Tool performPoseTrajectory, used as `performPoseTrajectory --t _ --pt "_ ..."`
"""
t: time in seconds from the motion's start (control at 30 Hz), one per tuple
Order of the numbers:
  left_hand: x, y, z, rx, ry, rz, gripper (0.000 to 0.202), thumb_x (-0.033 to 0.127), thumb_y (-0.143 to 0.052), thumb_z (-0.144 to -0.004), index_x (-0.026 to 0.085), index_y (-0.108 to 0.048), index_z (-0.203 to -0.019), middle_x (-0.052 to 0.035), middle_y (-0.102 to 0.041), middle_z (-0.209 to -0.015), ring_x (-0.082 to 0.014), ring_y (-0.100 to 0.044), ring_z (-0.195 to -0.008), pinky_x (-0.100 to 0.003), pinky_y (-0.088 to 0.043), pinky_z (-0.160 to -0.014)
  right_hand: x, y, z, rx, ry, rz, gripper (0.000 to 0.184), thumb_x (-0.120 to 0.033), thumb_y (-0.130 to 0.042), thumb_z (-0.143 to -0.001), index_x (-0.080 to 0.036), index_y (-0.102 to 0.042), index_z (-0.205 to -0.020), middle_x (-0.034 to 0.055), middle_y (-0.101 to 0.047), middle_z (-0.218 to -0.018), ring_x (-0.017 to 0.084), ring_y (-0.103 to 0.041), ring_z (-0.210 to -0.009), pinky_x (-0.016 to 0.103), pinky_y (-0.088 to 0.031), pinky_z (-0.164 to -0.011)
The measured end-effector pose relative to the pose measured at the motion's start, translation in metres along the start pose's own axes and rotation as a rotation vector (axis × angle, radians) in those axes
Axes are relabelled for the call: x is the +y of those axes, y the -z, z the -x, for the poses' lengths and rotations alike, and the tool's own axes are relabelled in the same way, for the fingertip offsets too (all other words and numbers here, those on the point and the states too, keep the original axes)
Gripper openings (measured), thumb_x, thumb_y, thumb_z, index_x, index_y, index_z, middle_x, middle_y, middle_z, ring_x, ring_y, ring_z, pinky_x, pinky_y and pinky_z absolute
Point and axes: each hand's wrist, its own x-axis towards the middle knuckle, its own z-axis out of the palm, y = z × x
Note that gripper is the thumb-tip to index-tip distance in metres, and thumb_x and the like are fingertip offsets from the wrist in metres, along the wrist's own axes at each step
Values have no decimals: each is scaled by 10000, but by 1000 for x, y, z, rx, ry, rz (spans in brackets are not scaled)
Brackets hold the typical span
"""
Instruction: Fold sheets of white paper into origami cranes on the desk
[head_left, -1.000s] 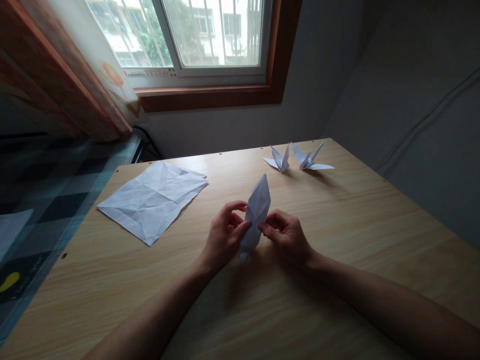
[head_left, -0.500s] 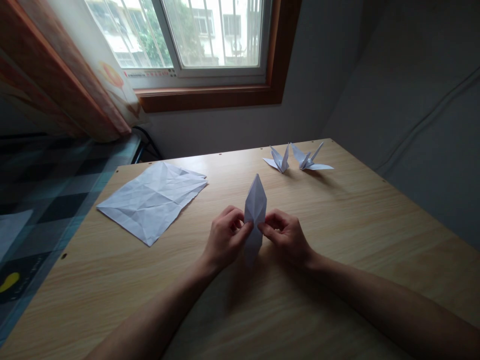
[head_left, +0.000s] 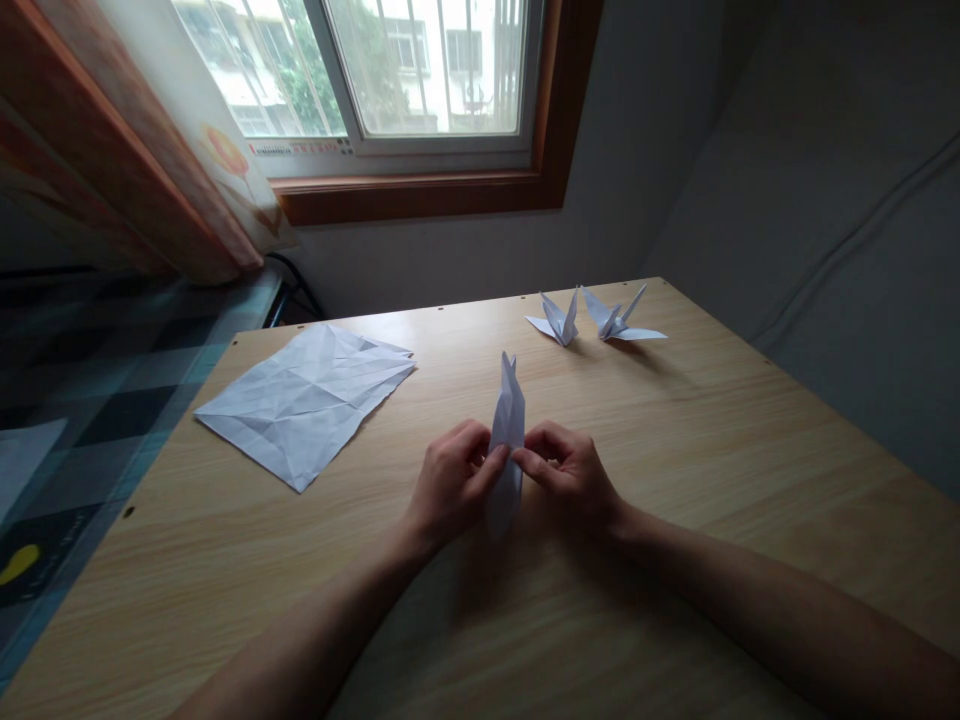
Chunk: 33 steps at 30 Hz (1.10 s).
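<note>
Dim corner of a room, with an orange patterned curtain (head_left: 142,170) at far left and, below it, a dark checked cloth (head_left: 67,320) with a yellow shape (head_left: 20,565) towards the near end. At the left edge, part of a white sheet (head_left: 22,455) on top of the cloth. Next, pale wood-grained surface (head_left: 750,450), with creased white paper (head_left: 300,410) spread on the left part, one corner towards the near side. Beyond, brown-framed window (head_left: 442,70), bright with daylight.

At mid-surface, left hand (head_left: 450,480) with fingers clamped on the left side of a folded white paper (head_left: 508,420), thumb on the near face about halfway up, other fingers partly hidden behind. Folded white paper held narrow and upright between both thumbs, with two slim points at the top and a lower end reaching below the fingers; cannot tell whether touching the surface. Right hand (head_left: 574,475) with fingers likewise pinched on the right side, thumb tip level with the left one and close to it.

Farther right, on the far part, left paper crane (head_left: 559,322) just beside right paper crane (head_left: 619,325). At far right, thin cable (head_left: 847,240) along a grey wall (head_left: 825,120).
</note>
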Motion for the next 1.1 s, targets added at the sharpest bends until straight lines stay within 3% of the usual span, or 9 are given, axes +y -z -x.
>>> performPoseTrajectory --t 0.57,1.1 --pt "0 1 1 -105 19 14 198 291 -499 -871 175 -547 -717 18 -540 -647 -117 -490 -588 -231 -376 -571 -4 2 -1 -74 10 -7 269 -368 -606 -851 -185 -517 -675 -44 -468 -600 101 -407 -556 241 -321 -538" --pt "3 1 1 -140 41 7 298 347 -480 -889 170 -555 -662 10 -546 -599 -114 -473 -555 -230 -357 -552 -2 3 0 -100 12 0 259 -331 -585 -856 -185 -525 -652 -41 -484 -590 101 -412 -550 238 -321 -539"
